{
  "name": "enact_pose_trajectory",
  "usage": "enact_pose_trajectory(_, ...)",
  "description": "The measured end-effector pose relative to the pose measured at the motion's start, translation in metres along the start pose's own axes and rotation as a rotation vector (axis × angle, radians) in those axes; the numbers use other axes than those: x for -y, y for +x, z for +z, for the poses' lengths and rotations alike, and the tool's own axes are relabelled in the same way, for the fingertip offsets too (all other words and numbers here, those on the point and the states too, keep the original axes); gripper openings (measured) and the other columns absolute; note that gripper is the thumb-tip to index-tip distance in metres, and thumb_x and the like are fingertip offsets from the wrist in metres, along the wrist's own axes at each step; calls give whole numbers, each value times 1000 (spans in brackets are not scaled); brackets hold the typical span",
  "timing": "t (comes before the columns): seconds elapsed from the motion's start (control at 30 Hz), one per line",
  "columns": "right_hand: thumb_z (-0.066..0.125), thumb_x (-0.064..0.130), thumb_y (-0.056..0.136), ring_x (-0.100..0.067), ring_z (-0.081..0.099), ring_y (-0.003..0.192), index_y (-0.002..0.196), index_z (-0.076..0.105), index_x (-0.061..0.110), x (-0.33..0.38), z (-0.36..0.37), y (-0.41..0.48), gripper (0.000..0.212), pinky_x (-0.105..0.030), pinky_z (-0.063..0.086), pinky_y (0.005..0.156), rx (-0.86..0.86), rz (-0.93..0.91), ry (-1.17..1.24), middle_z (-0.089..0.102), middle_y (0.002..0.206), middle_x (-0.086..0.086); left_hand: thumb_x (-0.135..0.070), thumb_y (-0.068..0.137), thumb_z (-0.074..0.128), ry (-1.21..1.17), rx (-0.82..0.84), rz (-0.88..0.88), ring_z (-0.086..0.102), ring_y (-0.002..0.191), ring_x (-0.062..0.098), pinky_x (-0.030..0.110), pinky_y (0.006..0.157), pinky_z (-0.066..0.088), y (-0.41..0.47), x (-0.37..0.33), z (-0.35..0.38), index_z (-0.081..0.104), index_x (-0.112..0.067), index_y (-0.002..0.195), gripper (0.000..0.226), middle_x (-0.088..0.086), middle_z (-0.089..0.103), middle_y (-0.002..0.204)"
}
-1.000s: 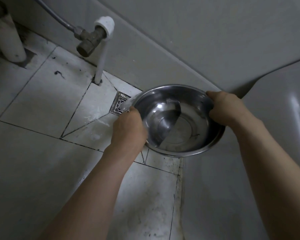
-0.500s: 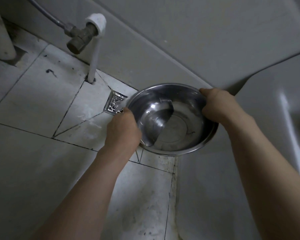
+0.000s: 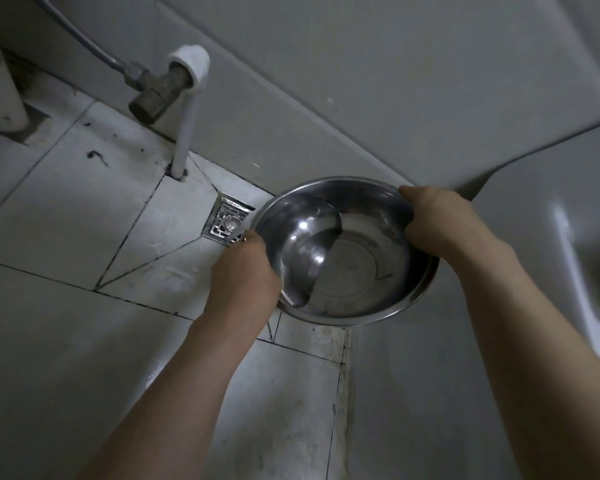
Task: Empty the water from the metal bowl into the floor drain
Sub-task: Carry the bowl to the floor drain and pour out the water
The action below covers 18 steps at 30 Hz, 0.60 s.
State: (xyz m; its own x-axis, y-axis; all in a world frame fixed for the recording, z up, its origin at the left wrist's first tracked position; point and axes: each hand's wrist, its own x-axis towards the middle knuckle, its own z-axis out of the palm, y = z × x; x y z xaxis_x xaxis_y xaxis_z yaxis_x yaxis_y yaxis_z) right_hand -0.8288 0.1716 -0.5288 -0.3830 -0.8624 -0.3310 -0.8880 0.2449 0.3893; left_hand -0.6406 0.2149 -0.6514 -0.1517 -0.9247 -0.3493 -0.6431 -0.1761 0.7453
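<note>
Stainless steel, shiny and dented with reflections: the metal bowl (image 3: 347, 251) is held in the air by both hands, tilted so that its left rim dips toward the floor drain (image 3: 228, 221). The left hand (image 3: 245, 271) grips the bowl's left rim, fingers (image 3: 253, 239) curled tight around the edge, the back of the hand facing the camera. The right hand (image 3: 437, 220) clasps the far right rim, its thumb lying along the top edge and the other fingers wrapped under the outside wall, out of sight. Both hands are clenched on the bowl; neither is loose.

Inside the bowl a shallow pool of water (image 3: 309, 244) has gathered against the lowered left wall, its straight edge cutting across the flat base, while the right part of the base shows bare metal with a few dark marks. A thin stream seems to leave the rim just above the left hand, toward the drain, though it is hard to tell.

The drain is a square metal grate set in the white tiled floor (image 3: 66, 220), just left of the bowl's low rim. Beyond the drain a white pipe (image 3: 184, 133) rises from the floor, carrying a brass valve (image 3: 156, 93). To the right of the bowl stands a pale basin (image 3: 551, 237).
</note>
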Motion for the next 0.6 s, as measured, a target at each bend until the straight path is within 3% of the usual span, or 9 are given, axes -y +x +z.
enact_pose_trajectory(0.2, 52, 10, 83, -39, 52, 123, 137, 49, 11, 0, -4, 2, 54, -42, 44, 98, 0, 17, -26, 56, 134, -21, -9, 92, 52, -2, -3, -5, 64, 102, 32, 34, 82, 51, 5, -1, 1, 47, -3, 132, 41, 16, 68, 109)
enact_pose_trajectory(0.43, 56, 18, 82, -39, 55, 117, 127, 55, 11, -1, -10, 9, 46, -39, 45, 87, -12, -1, -44, 59, 127, -22, -6, 90, 52, -5, -11, 9, 65, 100, 33, 35, 80, 51, 10, -3, 1, 51, -4, 129, 39, 17, 69, 106)
enact_pose_trajectory(0.6, 54, 14, 81, -39, 57, 113, 122, 57, 11, -3, -10, 18, 41, -34, 37, 75, -25, -8, -80, 61, 122, -21, -4, 89, 51, -56, -9, 2, 65, 96, 32, 35, 75, 50, 12, -3, 4, 56, -6, 122, 33, 15, 69, 102)
